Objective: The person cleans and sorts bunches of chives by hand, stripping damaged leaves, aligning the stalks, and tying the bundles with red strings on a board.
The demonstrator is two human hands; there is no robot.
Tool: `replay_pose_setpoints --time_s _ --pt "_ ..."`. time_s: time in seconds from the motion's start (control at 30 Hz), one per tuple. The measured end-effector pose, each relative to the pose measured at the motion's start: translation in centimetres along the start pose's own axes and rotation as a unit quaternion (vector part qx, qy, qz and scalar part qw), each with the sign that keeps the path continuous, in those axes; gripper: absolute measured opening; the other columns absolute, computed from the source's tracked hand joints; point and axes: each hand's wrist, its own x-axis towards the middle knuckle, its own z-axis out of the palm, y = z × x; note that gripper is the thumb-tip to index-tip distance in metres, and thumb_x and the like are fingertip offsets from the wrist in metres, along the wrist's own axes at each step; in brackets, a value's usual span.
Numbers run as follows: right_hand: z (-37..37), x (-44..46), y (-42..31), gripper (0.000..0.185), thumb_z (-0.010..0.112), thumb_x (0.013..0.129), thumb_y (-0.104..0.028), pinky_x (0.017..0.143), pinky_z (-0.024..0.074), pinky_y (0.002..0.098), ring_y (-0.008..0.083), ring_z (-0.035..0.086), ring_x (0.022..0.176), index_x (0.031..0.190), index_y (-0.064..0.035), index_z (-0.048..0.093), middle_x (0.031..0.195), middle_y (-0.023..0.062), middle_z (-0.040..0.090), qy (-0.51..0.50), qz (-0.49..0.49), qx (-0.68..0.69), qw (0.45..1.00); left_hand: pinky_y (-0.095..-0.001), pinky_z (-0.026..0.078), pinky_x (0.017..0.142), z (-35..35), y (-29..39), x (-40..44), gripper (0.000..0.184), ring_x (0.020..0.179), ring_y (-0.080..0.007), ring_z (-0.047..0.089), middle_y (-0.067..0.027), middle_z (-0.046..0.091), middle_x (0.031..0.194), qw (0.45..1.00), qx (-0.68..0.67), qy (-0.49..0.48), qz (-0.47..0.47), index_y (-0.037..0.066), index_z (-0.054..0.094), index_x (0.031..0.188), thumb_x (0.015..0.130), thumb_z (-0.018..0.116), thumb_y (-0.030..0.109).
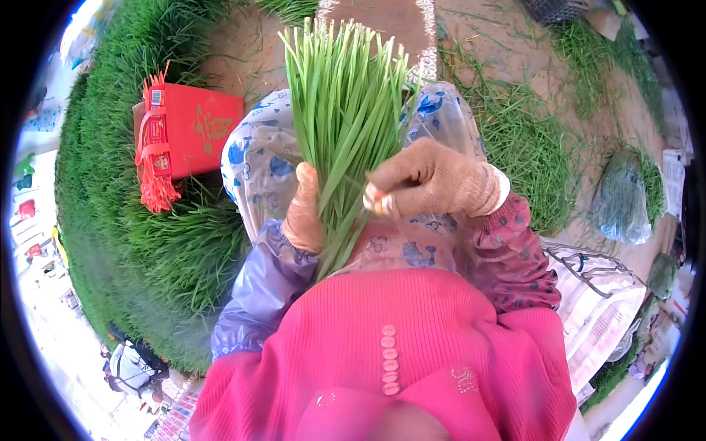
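Note:
A thick bunch of long green stalks [344,110] lies over my lap, its pale cut ends at the top. My left hand [303,209], in a tan glove, is wrapped round the bunch's lower left side, thumb pointing up. Over the lower right side of the bunch is my right hand [434,180], also in a tan glove. Its fingers are pinched together, with bare fingertips showing; whatever they hold is too small to make out. A patterned clear apron [412,246] covers my legs beneath the stalks.
On the left, a red box [209,128] with a bundle of red ties [156,143] rests on a large mass of greens [110,220]. Loose greens [529,154] lie on the right ground, beside a plastic bag [621,206] and a metal-framed white bag [596,301].

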Motion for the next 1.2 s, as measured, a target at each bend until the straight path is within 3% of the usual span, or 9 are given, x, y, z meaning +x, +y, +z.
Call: replay_pose_setpoints --time_s 0.23,0.37,0.43,0.7,0.9,0.97,1.03,1.13,1.2 --pt "-0.4 -0.2 -1.2 0.017 0.069 0.083 -0.002 0.064 0.0474 0.0242 0.0079 0.058 0.076 0.097 0.0068 0.067 0.085 0.0064 0.067 -0.080 0.065 0.137 0.985 -0.0468 0.041 0.102 -2.8 -0.2 0.0 0.062 0.117 -0.0316 0.054 -0.0151 0.054 0.133 0.989 -0.097 -0.066 -0.094 0.006 0.045 0.137 0.094 0.049 0.051" --pt "1.0 0.7 -1.2 0.018 0.067 0.078 0.002 0.068 0.0488 0.0292 0.0197 0.062 0.077 0.096 0.0034 0.065 0.088 0.0106 0.066 0.078 -0.208 -0.200 0.954 -0.0424 0.045 0.098 2.2 0.5 -0.6 0.065 0.113 -0.0284 0.056 -0.0186 0.055 0.125 0.995 -0.058 -0.071 0.023 0.001 0.044 0.135 0.097 0.042 0.053" --pt "1.6 1.7 -1.1 0.011 0.064 0.076 -0.003 0.071 0.0500 0.0354 0.0262 0.064 0.081 0.087 -0.0048 0.067 0.090 0.0103 0.066 0.057 -0.181 -0.145 0.971 -0.0401 0.045 0.096 -1.3 -0.2 -0.7 0.066 0.111 -0.0275 0.056 -0.0187 0.054 0.123 0.989 -0.091 -0.119 -0.006 0.001 0.043 0.135 0.097 0.040 0.055" --pt "3.9 1.4 2.8 0.011 0.068 0.079 -0.009 0.071 0.0492 0.0363 0.0276 0.064 0.083 0.086 -0.0023 0.064 0.084 0.0145 0.064 0.130 -0.067 -0.019 0.989 -0.0438 0.049 0.095 -3.6 -1.4 0.8 0.076 0.109 -0.0287 0.059 -0.0163 0.058 0.121 0.974 -0.138 0.064 -0.166 0.001 0.044 0.135 0.086 0.061 0.056" --pt "4.5 1.2 5.4 0.012 0.067 0.078 -0.009 0.071 0.0498 0.0363 0.0286 0.063 0.081 0.089 -0.0053 0.065 0.085 0.0081 0.065 0.077 -0.156 -0.237 0.956 -0.0408 0.056 0.088 -3.8 -2.0 0.9 0.064 0.105 -0.0288 0.062 -0.0165 0.059 0.121 0.968 -0.133 0.112 -0.180 0.003 0.045 0.133 0.088 0.064 0.046" --pt "5.1 1.0 5.9 0.010 0.067 0.077 -0.011 0.069 0.0494 0.0366 0.0308 0.063 0.080 0.087 -0.0069 0.066 0.085 0.0079 0.065 0.038 -0.070 -0.213 0.974 -0.0398 0.058 0.082 -7.3 -3.1 0.8 0.051 0.102 -0.0285 0.063 -0.0166 0.060 0.117 0.976 -0.094 0.044 -0.193 0.005 0.050 0.127 0.090 0.064 0.037" --pt "5.2 0.7 5.5 0.010 0.066 0.079 -0.011 0.070 0.0495 0.0358 0.0288 0.064 0.081 0.088 -0.0057 0.067 0.086 0.0076 0.066 0.019 -0.063 -0.178 0.982 -0.0465 0.042 0.102 -9.1 -3.1 1.0 0.050 0.119 -0.0331 0.053 -0.0182 0.055 0.130 0.960 -0.127 0.015 -0.248 0.003 0.047 0.134 0.095 0.055 0.033" --pt "4.7 0.5 3.8 0.013 0.065 0.082 -0.012 0.071 0.0499 0.0335 0.0231 0.066 0.084 0.090 -0.0021 0.068 0.090 0.0076 0.068 -0.017 -0.040 -0.017 0.999 -0.0327 0.057 0.073 -6.3 -2.6 1.4 0.042 0.089 -0.0245 0.065 -0.0132 0.065 0.097 0.953 -0.104 0.041 -0.283 0.003 0.056 0.120 0.086 0.067 0.026" --pt "4.0 0.3 2.5 0.015 0.064 0.085 -0.012 0.072 0.0502 0.0319 0.0194 0.066 0.085 0.091 0.0004 0.068 0.092 0.0079 0.069 -0.038 -0.024 0.115 0.992 -0.0351 0.049 0.088 -1.9 -0.8 1.1 0.049 0.100 -0.0240 0.059 -0.0144 0.059 0.112 0.981 -0.025 0.029 -0.191 -0.001 0.051 0.127 0.087 0.062 0.024"
